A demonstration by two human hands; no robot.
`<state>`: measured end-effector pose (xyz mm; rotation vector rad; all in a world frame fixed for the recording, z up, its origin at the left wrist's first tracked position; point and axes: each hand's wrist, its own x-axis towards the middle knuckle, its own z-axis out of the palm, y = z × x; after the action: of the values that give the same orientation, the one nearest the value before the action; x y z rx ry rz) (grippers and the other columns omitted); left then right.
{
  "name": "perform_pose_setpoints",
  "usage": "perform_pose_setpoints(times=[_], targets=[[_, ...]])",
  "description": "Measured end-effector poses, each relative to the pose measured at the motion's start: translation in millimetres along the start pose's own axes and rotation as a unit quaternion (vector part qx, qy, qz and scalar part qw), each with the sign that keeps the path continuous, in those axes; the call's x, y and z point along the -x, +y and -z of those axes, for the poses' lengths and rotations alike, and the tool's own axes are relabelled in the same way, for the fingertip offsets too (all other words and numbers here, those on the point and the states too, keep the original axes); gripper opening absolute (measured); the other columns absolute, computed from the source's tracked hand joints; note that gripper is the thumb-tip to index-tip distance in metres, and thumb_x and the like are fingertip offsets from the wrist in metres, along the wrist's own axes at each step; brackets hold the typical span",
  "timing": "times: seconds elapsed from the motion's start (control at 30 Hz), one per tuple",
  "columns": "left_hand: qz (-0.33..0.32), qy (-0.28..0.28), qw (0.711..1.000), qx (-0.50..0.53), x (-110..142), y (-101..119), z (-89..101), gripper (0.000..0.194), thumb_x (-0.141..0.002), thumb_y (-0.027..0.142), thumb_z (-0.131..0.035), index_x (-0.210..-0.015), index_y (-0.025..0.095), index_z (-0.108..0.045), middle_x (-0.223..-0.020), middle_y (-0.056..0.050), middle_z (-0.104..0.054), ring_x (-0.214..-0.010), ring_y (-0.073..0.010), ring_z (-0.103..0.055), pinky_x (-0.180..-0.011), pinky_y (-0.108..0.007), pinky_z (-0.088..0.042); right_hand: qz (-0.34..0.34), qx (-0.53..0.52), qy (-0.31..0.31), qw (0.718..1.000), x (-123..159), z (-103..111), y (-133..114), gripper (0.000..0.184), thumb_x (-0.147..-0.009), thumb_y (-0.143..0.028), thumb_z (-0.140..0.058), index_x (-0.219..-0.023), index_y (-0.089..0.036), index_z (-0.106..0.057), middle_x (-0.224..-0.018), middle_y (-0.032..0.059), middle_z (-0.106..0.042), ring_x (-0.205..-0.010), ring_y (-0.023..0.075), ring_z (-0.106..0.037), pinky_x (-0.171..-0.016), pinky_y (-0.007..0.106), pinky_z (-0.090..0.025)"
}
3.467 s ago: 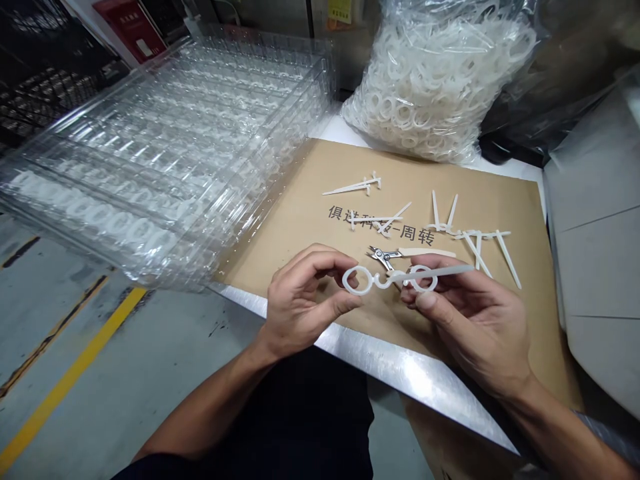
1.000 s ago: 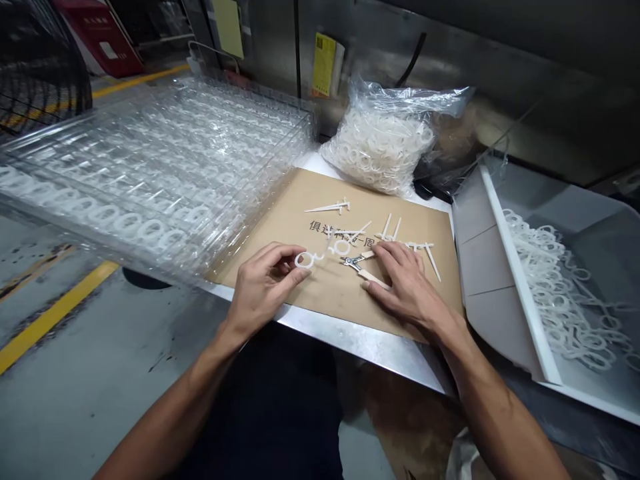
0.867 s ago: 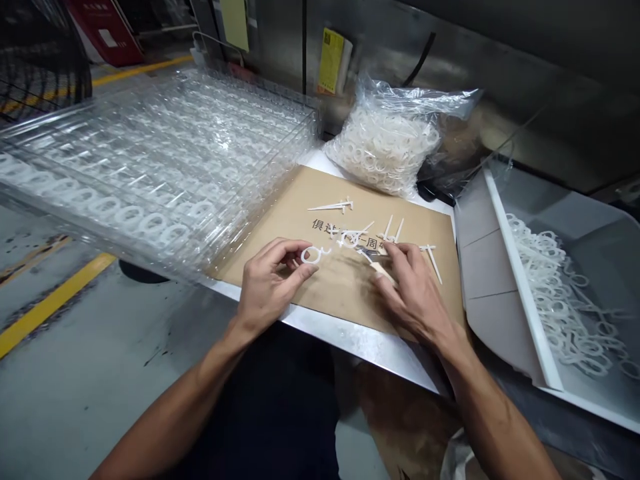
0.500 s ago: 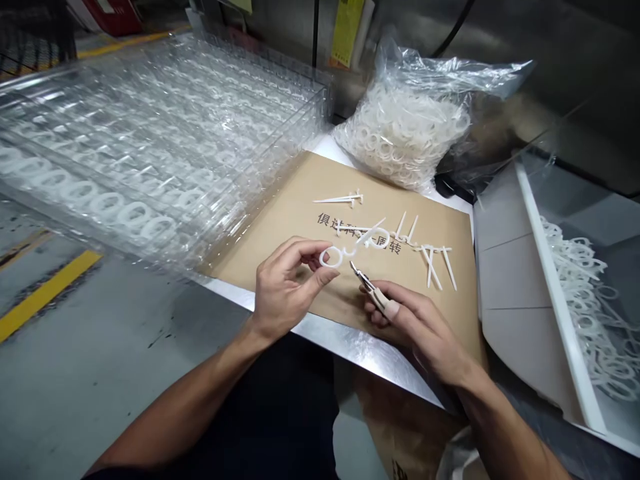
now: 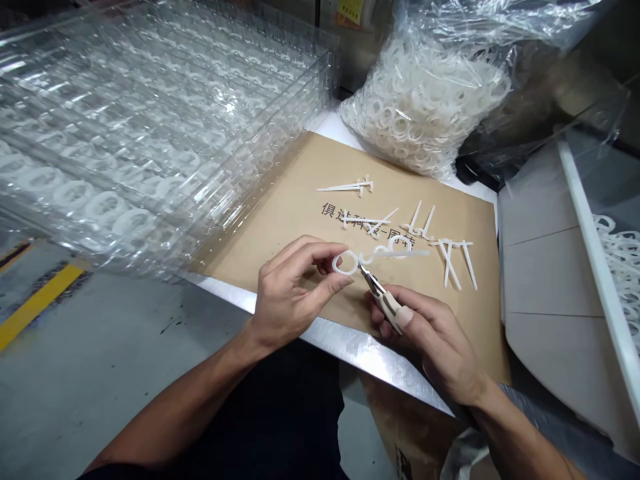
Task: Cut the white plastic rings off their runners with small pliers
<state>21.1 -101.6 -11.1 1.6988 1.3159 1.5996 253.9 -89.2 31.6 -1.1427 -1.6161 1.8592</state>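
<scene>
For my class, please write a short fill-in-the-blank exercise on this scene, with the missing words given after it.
1. The left hand holds a white plastic part whose end nearest that hand is shaped like a ____.
2. The right hand holds small pliers whose tips point toward the ____ hand.
3. The hands work over a brown cardboard sheet printed with dark ____ characters.
4. Beyond the sheet, white plastic rings are heaped in a clear plastic ____.

Missing words: ring; left; Chinese; bag.
</scene>
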Motion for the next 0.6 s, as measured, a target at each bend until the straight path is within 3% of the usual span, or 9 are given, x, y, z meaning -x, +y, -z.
perform_pose_setpoints(times=[0.23,0.6], targets=[[0.008,-0.004,1.000,-0.007,0.4,0.2,0.5,0.027,-0.092,0.024,-0.079,-0.118,0.021,-0.073,-0.098,-0.005,-0.071,-0.084,-0.0154,-0.070,-0.078,-0.029,-0.064,-0.002,-0.017,0.011,1.000,-2.2,-3.3,1.6,0.037,-0.107,-0.053,-0.053,-0.101,-0.019,-0.067,-0.091,0.0046,-0.059,-0.074,0.0175,-0.048,-0.064,0.031,-0.038],[0.010,-0.014,1.000,-0.008,0.3,1.1,0.6,0.027,-0.092,0.020,-0.078,-0.119,0.021,-0.073,-0.101,-0.005,-0.071,-0.086,-0.0151,-0.069,-0.079,-0.029,-0.063,-0.007,-0.008,0.014,1.000,-2.0,-3.6,4.8,0.038,-0.108,-0.052,-0.051,-0.110,-0.019,-0.068,-0.094,0.0042,-0.059,-0.074,0.0171,-0.049,-0.066,0.031,-0.039]])
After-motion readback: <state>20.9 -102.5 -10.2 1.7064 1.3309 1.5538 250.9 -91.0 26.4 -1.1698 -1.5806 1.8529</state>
